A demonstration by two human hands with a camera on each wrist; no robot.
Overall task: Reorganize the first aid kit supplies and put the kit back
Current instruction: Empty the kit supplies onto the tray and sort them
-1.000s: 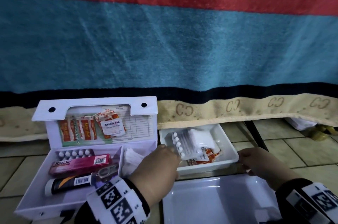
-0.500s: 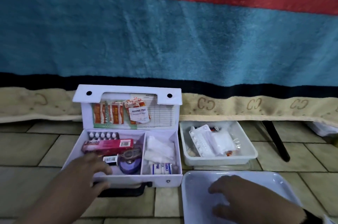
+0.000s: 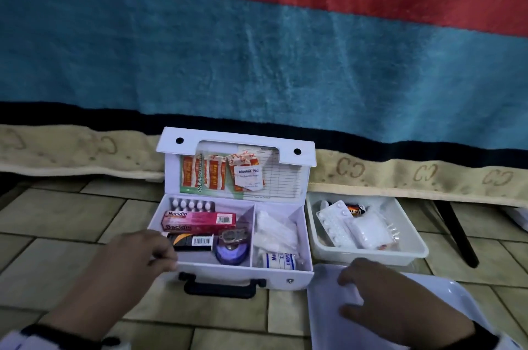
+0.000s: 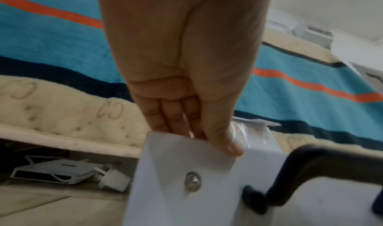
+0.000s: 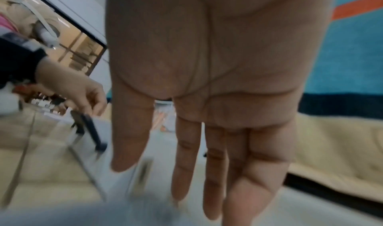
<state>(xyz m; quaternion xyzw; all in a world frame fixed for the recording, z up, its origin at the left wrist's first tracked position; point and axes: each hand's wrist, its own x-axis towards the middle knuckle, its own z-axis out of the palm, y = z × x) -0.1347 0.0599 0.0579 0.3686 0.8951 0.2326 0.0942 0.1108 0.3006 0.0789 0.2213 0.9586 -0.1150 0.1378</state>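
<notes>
The white first aid kit (image 3: 228, 272) stands open on the tiled floor, lid upright with sachets tucked in it. Inside lie a pink Bacidin box (image 3: 200, 221), a dark tube (image 3: 194, 241), a purple roll (image 3: 231, 252) and a bandage roll (image 3: 280, 259). My left hand (image 3: 160, 255) grips the kit's front left corner. In the left wrist view its fingers (image 4: 176, 128) hook over the wall of the kit (image 4: 186, 180) and the thumb presses the front face. My right hand (image 3: 383, 301) rests with spread fingers on a flat white tray (image 3: 323, 329), holding nothing. In the right wrist view the right hand (image 5: 182, 177) shows straight fingers.
A clear bin (image 3: 411, 252) right of the kit holds a blister pack (image 3: 334, 224) and white packets. The kit's black handle (image 3: 220, 289) faces me. A striped blanket (image 3: 257, 64) hangs behind everything. A black leg (image 3: 457, 235) stands right of the bin.
My left hand left the blister pack in the bin and moved left to the kit's front corner. My right hand drew back from the bin onto the white tray.
</notes>
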